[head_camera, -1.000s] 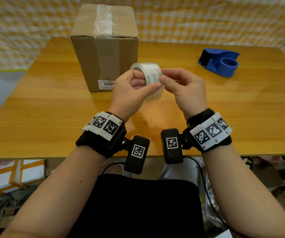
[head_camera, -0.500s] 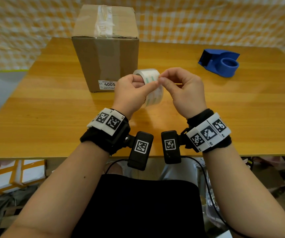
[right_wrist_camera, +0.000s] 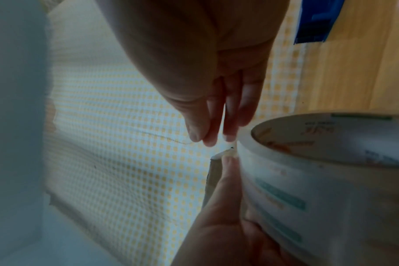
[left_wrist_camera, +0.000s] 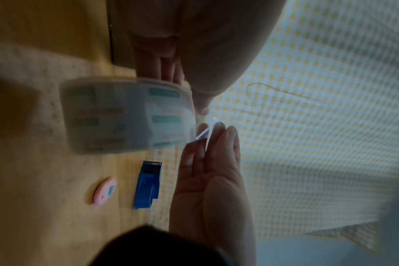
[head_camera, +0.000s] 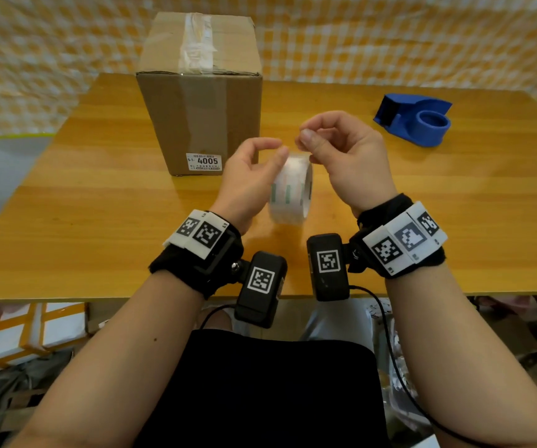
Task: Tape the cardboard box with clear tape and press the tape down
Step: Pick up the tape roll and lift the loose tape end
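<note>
A tall cardboard box (head_camera: pixel 199 92) stands on the wooden table (head_camera: pixel 99 221), back left, with older tape along its top seam and a "4005" label low on its front. Just in front of it my left hand (head_camera: pixel 270 153) holds a roll of clear tape (head_camera: pixel 289 192) upright, thumb on the rim. The roll (left_wrist_camera: pixel 125 115) looks blurred in the left wrist view. My right hand (head_camera: pixel 304 140) pinches the loose tape end (left_wrist_camera: pixel 203 133) between thumb and fingertips, just above the roll (right_wrist_camera: pixel 307 180). Both hands hover over the table, clear of the box.
A blue tape dispenser (head_camera: pixel 415 121) sits at the back right of the table. A small pink oval object (left_wrist_camera: pixel 104 191) lies near it. Yellow checked cloth (head_camera: pixel 389 37) hangs behind the table. The table's front edge runs just past my wrists.
The roll has dropped lower and nearer to me in my left hand. My right hand's pinch has lifted slightly off the roll's top rim.
</note>
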